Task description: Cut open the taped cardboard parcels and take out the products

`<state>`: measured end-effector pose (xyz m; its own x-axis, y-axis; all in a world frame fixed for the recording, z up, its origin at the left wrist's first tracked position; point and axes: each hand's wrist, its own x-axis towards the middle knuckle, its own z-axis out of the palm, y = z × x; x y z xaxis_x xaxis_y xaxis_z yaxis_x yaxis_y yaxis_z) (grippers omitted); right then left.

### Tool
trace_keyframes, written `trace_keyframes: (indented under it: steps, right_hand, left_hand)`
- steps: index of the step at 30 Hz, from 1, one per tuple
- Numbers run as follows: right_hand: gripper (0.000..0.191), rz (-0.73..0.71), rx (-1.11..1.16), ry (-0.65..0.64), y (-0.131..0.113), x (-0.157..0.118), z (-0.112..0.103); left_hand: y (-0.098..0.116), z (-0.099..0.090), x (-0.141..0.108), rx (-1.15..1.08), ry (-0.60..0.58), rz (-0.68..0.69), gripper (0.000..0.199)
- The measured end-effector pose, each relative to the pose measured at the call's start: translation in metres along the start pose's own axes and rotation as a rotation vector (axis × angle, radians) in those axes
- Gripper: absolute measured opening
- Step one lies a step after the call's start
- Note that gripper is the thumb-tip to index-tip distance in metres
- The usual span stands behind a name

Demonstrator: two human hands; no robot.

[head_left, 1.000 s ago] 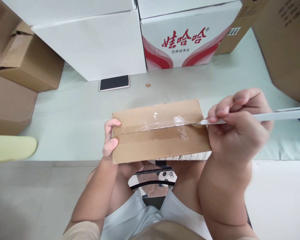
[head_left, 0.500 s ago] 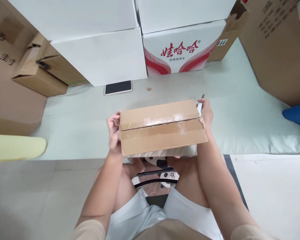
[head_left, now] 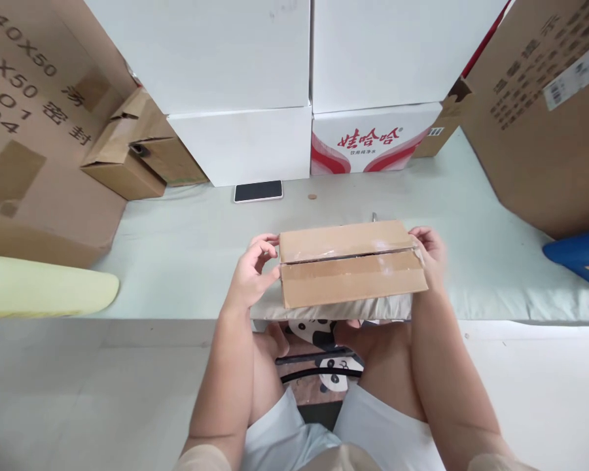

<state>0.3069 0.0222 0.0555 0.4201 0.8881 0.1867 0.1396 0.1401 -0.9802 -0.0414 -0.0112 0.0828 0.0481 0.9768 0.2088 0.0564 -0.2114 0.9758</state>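
A brown cardboard box (head_left: pixel 348 281) is at the front edge of the cloth-covered table, its two top flaps meeting at a slit with clear tape along them. My left hand (head_left: pixel 255 268) is at the box's left end, thumb and fingers curled against it. At the right end, my right hand (head_left: pixel 429 252) grips the box edge, slightly blurred. Just behind the box, the metal tip of a cutter (head_left: pixel 374 217) shows; the rest of it is hidden.
A phone (head_left: pixel 258 191) and a small brown piece (head_left: pixel 313 196) lie behind the box. White cartons (head_left: pixel 240 144) stand at the back. Large brown cartons (head_left: pixel 544 131) flank the table, with a yellow-green object (head_left: pixel 44 288) at left and a blue one (head_left: pixel 579 255) at right.
The view has shifted, so the box and table items appear further right and lower. The cutter has left my right hand and now lies behind the box.
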Motion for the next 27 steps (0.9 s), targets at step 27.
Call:
trace_keyframes:
  steps: [27]
  right_hand:
    - [0.033, -0.621, 0.054, -0.115, -0.041, -0.03, 0.06]
  left_hand:
    - [0.046, -0.023, -0.034, 0.654, -0.212, 0.209, 0.064]
